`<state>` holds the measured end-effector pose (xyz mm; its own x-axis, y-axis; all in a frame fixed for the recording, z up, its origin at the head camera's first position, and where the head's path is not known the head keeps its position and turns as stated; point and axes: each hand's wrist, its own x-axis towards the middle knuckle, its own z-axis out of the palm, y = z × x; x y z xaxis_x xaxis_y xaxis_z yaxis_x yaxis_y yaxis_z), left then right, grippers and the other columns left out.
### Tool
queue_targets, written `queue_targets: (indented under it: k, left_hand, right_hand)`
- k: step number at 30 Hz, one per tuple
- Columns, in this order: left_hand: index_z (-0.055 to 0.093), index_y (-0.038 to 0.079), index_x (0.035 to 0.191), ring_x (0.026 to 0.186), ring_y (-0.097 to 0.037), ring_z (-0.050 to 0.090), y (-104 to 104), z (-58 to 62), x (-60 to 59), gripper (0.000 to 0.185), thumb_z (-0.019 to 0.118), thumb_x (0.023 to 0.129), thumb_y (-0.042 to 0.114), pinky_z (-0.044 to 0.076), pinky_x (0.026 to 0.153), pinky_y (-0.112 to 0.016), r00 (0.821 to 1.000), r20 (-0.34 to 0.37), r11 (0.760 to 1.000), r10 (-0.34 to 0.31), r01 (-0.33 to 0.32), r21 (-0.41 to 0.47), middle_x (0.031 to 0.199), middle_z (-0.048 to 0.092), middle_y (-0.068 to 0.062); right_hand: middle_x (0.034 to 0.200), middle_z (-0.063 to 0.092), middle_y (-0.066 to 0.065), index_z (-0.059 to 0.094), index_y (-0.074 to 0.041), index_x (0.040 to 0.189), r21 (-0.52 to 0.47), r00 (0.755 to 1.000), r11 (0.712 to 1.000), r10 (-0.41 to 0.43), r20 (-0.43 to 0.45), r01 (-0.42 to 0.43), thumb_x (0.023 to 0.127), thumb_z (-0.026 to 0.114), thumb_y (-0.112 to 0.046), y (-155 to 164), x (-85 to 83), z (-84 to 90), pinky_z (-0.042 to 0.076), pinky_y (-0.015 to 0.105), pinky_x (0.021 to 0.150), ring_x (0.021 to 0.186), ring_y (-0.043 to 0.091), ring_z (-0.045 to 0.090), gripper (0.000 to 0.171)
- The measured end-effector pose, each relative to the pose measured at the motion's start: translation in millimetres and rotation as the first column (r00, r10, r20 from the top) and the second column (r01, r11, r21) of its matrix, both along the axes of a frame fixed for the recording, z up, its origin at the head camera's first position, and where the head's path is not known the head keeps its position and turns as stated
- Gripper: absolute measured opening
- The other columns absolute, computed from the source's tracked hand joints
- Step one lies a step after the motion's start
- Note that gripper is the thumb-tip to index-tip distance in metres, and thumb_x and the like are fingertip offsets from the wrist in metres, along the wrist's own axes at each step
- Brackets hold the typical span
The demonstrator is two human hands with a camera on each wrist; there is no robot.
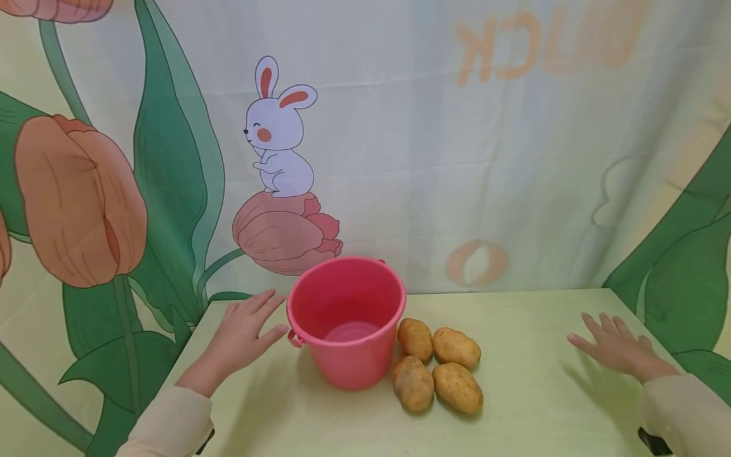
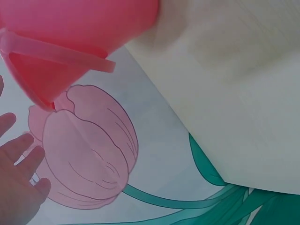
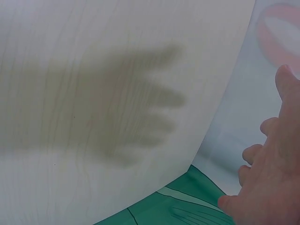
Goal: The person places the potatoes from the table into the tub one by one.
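Note:
A pink plastic bucket stands upright left of the table's middle, its inside bare in the head view. My left hand is spread just left of the bucket's rim, fingertips near it and nothing held. In the left wrist view, that hand shows at the left edge below the bucket and its handle. Several brown potatoes lie grouped against the bucket's right side. Far to the right, my right hand hovers over the table with fingers apart, holding nothing; its shadow falls on the tabletop in the right wrist view.
The pale wood-grain table ends at a back edge close behind the bucket. A printed curtain with tulips and a rabbit hangs behind and along both sides.

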<state>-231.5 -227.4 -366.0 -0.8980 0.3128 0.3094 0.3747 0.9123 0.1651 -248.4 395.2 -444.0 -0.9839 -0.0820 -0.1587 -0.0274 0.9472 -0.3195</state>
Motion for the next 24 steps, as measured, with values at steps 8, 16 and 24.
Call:
queue_targets:
  k: [8, 16, 24]
  left_hand:
    - [0.047, 0.016, 0.128, 0.118, -0.031, 0.040, 11, 3.7, 5.7, 0.058, 0.065, 0.077, 0.037, 0.034, 0.093, -0.057, 0.998, -0.036, 0.999, -0.046, 0.046, 0.005, 0.132, 0.045, -0.010]
    - [0.056, 0.017, 0.119, 0.115, -0.025, 0.044, 21, 4.4, 9.9, 0.056, 0.073, 0.069, 0.035, 0.038, 0.091, -0.053, 0.992, -0.033, 0.992, -0.121, 0.122, 0.031, 0.126, 0.051, -0.004]
    - [0.061, 0.017, 0.112, 0.106, -0.020, 0.050, 31, 5.2, 13.3, 0.049, 0.075, 0.068, 0.031, 0.041, 0.089, -0.045, 0.982, -0.056, 0.983, -0.181, 0.183, 0.035, 0.114, 0.058, 0.000]
  right_hand:
    - [0.135, 0.006, 0.040, 0.011, 0.002, 0.139, 0.026, 0.998, 0.999, 0.028, -0.059, -0.026, 0.087, 0.032, -0.059, -8, -2.2, 3.5, 0.005, 0.075, 0.082, 0.123, 0.056, 0.001, 0.083]
    - [0.135, 0.010, 0.039, 0.015, 0.003, 0.138, 0.042, 0.995, 0.998, 0.048, -0.083, -0.045, 0.088, 0.033, -0.057, -14, -2.7, 3.1, 0.010, 0.075, 0.081, 0.123, 0.055, 0.007, 0.080]
    - [0.135, 0.013, 0.039, 0.017, 0.004, 0.137, 0.041, 0.993, 0.997, 0.070, -0.100, -0.066, 0.089, 0.034, -0.055, -21, -3.6, 4.4, 0.011, 0.075, 0.082, 0.123, 0.055, 0.009, 0.078]
